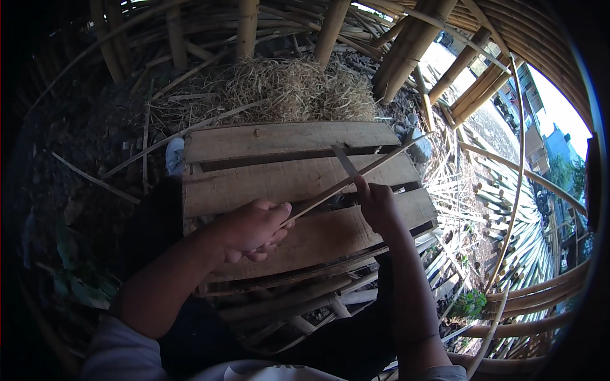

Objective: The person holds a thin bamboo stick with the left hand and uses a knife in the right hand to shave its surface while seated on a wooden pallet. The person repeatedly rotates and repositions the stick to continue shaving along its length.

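Note:
My left hand [256, 230] is closed around the near end of a thin bamboo strip [324, 195]. The strip slants up and to the right, its far end reaching past the edge of a slatted wooden bench [267, 181]. In my right hand [378, 204] is a knife, closed in my fist, with the flat blade [344, 161] pointing away and to the left. Blade and strip cross just beyond that fist; whether they touch I cannot tell. The knife's handle is hidden by my fingers. Both hands are above the bench's nearer slats.
Beyond the bench lies a heap of pale shavings [286, 89]. Thick bamboo posts [412, 51] stand behind it. Many cut bamboo poles [518, 228] are spread on the sunlit ground at the right. Loose strips [165, 143] lie on the dark ground at the left.

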